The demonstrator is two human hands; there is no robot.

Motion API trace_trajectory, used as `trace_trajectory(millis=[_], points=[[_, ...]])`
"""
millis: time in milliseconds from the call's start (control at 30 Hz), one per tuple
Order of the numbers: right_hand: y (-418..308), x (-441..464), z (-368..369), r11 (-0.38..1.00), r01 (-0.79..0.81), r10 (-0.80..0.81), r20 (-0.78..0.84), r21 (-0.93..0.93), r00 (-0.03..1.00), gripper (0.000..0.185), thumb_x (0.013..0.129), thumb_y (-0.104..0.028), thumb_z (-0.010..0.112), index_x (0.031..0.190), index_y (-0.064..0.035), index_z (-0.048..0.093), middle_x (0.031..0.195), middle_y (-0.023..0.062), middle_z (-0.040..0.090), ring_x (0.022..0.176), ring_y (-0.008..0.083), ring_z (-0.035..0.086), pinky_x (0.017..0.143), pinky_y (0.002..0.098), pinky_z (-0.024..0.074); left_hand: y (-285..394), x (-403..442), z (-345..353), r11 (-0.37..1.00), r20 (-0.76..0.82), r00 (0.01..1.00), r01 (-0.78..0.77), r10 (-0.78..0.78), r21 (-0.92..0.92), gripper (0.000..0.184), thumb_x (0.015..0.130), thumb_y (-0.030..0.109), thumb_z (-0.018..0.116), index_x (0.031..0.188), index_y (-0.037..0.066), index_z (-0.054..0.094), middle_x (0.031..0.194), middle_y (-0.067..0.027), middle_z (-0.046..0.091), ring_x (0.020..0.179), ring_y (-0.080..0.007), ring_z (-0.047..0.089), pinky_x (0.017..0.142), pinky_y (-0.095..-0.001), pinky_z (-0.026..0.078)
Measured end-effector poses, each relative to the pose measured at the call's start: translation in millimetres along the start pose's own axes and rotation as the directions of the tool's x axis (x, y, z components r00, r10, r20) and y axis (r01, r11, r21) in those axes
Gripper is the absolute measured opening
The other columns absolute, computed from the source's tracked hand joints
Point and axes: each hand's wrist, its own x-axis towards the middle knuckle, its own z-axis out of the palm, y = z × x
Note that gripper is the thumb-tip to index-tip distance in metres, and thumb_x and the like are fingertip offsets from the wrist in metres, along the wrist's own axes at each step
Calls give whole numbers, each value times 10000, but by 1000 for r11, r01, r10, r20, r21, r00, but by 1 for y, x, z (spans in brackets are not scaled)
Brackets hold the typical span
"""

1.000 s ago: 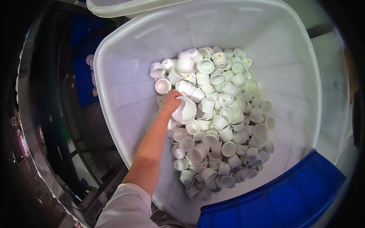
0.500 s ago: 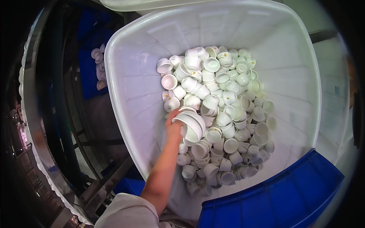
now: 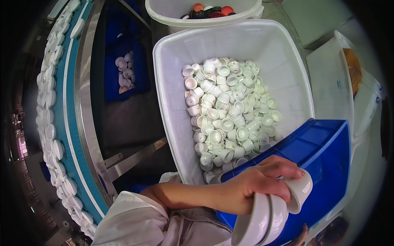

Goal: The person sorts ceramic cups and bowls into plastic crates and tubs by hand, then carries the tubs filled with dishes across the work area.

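My left hand (image 3: pixel 266 180) reaches across the near end of a blue crate (image 3: pixel 328 141), its fingers closed round white bowls. Two larger bowls (image 3: pixel 256 221) hang side by side below the palm, and a smaller white cup (image 3: pixel 300 192) is pinched at the fingertips. At the bottom, fingers of my right hand (image 3: pixel 303 235) curl at the crate's lower edge; the rest of that hand is hidden. Beyond the crate, a large white bin (image 3: pixel 287 78) holds a heap of small white cups (image 3: pixel 225 110), some with yellow marks.
On the left, a teal conveyor (image 3: pixel 74 123) carries rows of white dishes behind a metal frame (image 3: pixel 88 102). A lower blue crate (image 3: pixel 141 78) holds white pieces. Another white bin (image 3: pixel 164 14) stands at the top, with red and black items. Bags lie at the right.
My left hand has moved from inside the white bin to over the blue crate, carrying the bowls. The view has shifted, showing more of the crate and conveyor; fingers of my right hand have appeared.
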Motion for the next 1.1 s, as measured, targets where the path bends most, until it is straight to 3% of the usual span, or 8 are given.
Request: trace_trajectory(millis=[200,300,600,700,800,900,967,1100], points=[[39,42,-57,983,141,-155,122,114,980,363,876,-140,655,1161,58,548,984,167,645,791,249,658,640,345,569,-96,-74,114,888,134,975,98,-175,449,185,680,7,655,840,82,709,1122,-111,590,1097,-344,504,911,-417,457],[44,43,-55,971,184,-194,55,151,979,313,891,-116,646,1136,54,554,971,163,648,774,235,666,611,328,573,-104,-90,139,468,296,752,18,-589,884,172,719,91,640,875,55,707,1082,-112,601,1049,-324,524,868,-493,484],[43,36,-61,959,170,-207,148,228,967,315,905,-113,629,1151,68,553,958,156,648,732,221,668,567,309,576,-141,-115,154,8,143,538,-246,-831,969,318,824,190,618,1101,55,699,1110,-108,618,1123,-309,517,965,-497,400],[41,38,-54,958,176,-211,139,227,968,327,909,-111,625,1169,71,547,983,154,648,774,229,666,605,319,574,-117,-120,153,81,373,680,-421,-631,904,364,794,203,602,1099,18,672,1080,-109,622,1086,-298,518,972,-498,379],[34,40,-47,972,165,-180,77,169,981,359,911,-112,623,1211,65,537,1027,156,644,829,239,659,673,332,572,-58,-90,125,710,410,895,-174,-174,682,132,796,165,616,857,48,622,802,-50,524,793,-213,536,740,-352,437],[44,54,-45,981,127,-133,33,144,991,421,903,-134,632,1260,59,519,1089,173,630,899,256,646,762,361,559,-46,-46,11,771,-109,974,-85,197,631,24,828,18,628,850,14,618,825,-84,585,736,-243,575,646,-331,473],[52,64,-50,986,147,-151,38,83,988,472,890,-157,650,1281,65,506,1117,168,623,940,260,637,785,368,545,-109,-45,-86,699,-534,845,375,12,609,72,886,58,592,908,-3,623,857,-115,606,749,-244,590,665,-343,478],[-15,4,7,998,55,-58,-53,-41,997,614,860,-101,680,1357,130,403,1270,248,542,1067,314,570,922,430,484,-278,-89,-284,179,-814,580,798,27,575,153,875,145,580,921,8,632,909,-172,621,846,-348,603,751,-447,491]])
